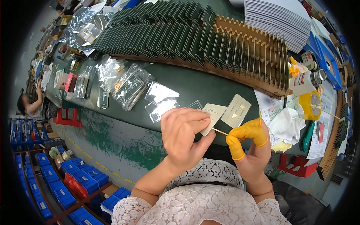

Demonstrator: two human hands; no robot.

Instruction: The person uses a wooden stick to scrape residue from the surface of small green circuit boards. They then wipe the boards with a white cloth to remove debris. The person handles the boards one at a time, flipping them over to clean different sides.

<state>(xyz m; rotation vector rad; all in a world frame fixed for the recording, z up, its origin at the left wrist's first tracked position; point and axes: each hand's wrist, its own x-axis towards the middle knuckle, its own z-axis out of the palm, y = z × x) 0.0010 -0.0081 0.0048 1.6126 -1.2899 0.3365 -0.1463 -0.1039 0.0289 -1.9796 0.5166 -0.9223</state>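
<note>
My left hand [183, 135] grips a small cream-coloured flat plate [215, 110] with rounded corners, tilted up between thumb and fingers. Yellow finger cots cover the thumb and fingertips of my right hand [250, 144], which pinches a thin wooden stick [220, 131]. The stick's far end meets the lower edge of the held plate; whether it carries a cotton tip I cannot make out. Just beyond lies a second cream plate [236, 110] with pale marks in its middle, flat on the green tabletop [168, 80]. A dark panel [195, 105] lies partly hidden behind my left hand.
Dark green panels [157, 41] stand in a slotted brown rack [258, 84] across the back. Bagged panels [131, 88] lie left. At right are a bottle [303, 83], yellow tape roll [309, 105], white cloth [287, 125] and green-handled tool [308, 135]. Another person [33, 105] sits far left.
</note>
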